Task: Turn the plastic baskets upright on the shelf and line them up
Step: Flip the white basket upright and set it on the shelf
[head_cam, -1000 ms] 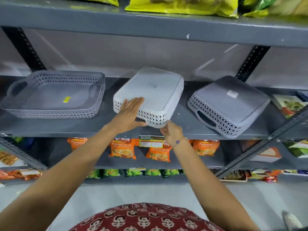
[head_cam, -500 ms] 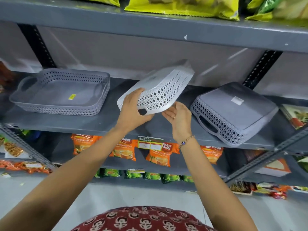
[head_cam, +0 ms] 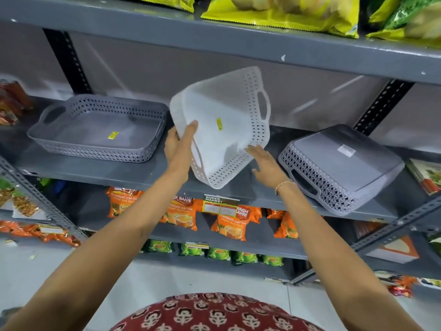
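Note:
A white perforated basket [head_cam: 224, 125] is held tilted in the air above the middle of the grey shelf [head_cam: 133, 172], its open side facing me and a yellow sticker inside. My left hand [head_cam: 179, 146] grips its left rim. My right hand [head_cam: 265, 163] is open, fingers spread, just under its lower right edge. A grey basket [head_cam: 100, 130] sits upright on the shelf's left. Another grey basket [head_cam: 341, 166] lies upside down on the right, angled, with a white label on its bottom.
The shelf above [head_cam: 238, 44] holds yellow and green snack bags, leaving limited headroom. Orange tea packets [head_cam: 229, 223] hang on the shelf below, behind a price tag [head_cam: 220, 205]. Slotted uprights [head_cam: 381, 103] stand at the back. Packaged goods sit at the far right [head_cam: 427, 175].
The white basket went from lying upside down on the shelf to being lifted and turned over, its open side now facing me. My right hand has let go and opened.

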